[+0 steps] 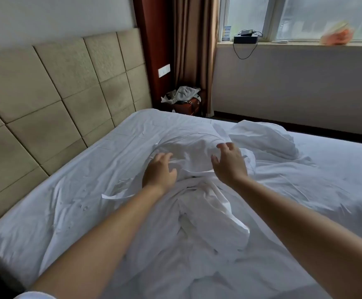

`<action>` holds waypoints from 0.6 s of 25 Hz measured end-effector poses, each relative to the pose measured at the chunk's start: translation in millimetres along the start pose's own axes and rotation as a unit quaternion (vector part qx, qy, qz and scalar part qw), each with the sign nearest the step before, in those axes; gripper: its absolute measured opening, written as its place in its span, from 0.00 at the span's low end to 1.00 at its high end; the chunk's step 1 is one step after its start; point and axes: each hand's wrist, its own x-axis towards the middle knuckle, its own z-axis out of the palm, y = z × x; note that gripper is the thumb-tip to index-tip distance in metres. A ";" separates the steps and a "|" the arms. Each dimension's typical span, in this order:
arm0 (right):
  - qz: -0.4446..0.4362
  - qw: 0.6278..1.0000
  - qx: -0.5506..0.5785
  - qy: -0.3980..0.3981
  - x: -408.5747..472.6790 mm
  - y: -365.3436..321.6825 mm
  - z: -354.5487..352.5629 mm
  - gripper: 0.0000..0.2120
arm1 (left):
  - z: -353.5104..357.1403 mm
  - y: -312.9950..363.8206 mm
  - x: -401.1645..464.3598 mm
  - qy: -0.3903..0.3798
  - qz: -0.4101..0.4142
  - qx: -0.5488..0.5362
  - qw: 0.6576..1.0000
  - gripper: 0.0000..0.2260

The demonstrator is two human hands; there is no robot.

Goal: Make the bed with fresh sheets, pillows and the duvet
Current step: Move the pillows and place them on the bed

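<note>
Both hands reach out over a heap of white bedding in the middle of the bed. Left hand [159, 172] has its fingers curled down into the heap [188, 156], gripping a fold of cloth at the heap's 8 o'clock edge. Right hand [229, 162] is spread, fingers apart and relaxed, fingertips touching the heap's 3 o'clock side without closing on it. A rumpled sheet [72, 203] covers the mattress under and around the heap. More bunched white bedding [266, 137] lies at 2 o'clock from the hands. A padded headboard [46, 93] runs along 9 to 11 o'clock. At 12 o'clock a nightstand [186, 104] carries crumpled cloth, with a curtain [193, 50] above it. A window sill [294, 45] at 1 o'clock holds a black box [245, 39].
</note>
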 end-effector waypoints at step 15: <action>-0.059 0.885 -0.383 -0.256 166.9 18.8 115.1 0.63 | 71.3 -69.7 189.1 -0.220 0.014 0.320 0.922 0.60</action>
